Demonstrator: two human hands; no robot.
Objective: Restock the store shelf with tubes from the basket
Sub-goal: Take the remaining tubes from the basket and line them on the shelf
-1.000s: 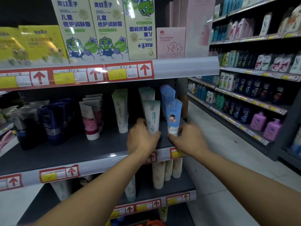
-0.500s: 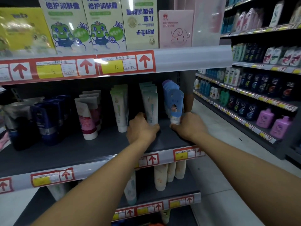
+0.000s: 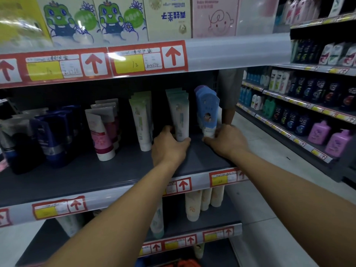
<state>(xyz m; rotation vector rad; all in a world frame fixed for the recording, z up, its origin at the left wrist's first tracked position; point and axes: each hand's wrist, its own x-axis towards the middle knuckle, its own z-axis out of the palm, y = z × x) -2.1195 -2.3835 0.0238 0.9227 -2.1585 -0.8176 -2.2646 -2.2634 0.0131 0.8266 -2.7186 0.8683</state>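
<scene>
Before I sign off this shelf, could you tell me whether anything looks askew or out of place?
Mostly tidy. The pink-and-white tube at the front of its row leans left, unlike the upright green-white rows. On the top shelf, one box is upside down: its text is inverted.

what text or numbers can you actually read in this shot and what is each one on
"12": handwritten on the yellow price tag on the upper shelf edge.
"CLEAR": on a dark bottle in the right aisle, only just readable.
Chinese characters, upside down: on the cream box on the top shelf.
Tube labels, the other price tags and the remaining aisle bottles: too small or blurred to read.
</scene>
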